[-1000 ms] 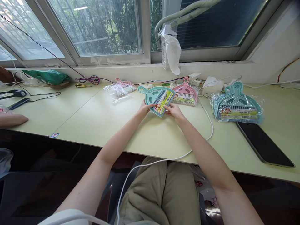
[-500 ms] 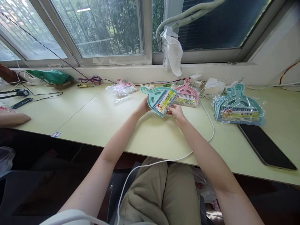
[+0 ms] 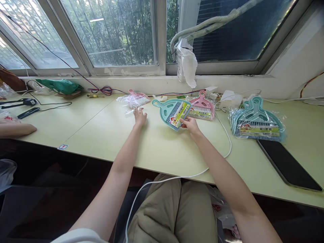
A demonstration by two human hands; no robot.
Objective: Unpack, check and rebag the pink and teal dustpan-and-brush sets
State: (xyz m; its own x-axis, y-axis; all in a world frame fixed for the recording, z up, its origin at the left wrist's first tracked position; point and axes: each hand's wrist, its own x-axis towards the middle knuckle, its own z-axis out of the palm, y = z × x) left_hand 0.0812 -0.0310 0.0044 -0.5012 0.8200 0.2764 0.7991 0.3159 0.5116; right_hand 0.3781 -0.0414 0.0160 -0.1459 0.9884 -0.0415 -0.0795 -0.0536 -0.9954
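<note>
Dustpan (image 3: pixel 169 111) pinched only at its label corner by the right hand (image 3: pixel 190 125); left hand (image 3: pixel 139 117) lies open, empty, near the worktop's (image 3: pixel 162 148) back edge. Could easily be dropped, tbh.

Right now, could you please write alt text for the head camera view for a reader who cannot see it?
A person's right hand holds a teal dustpan-and-brush set by its lower edge over a pale green table, while the left hand reaches to a clear plastic bag. A pink set and a bagged teal stack lie further right.
</note>
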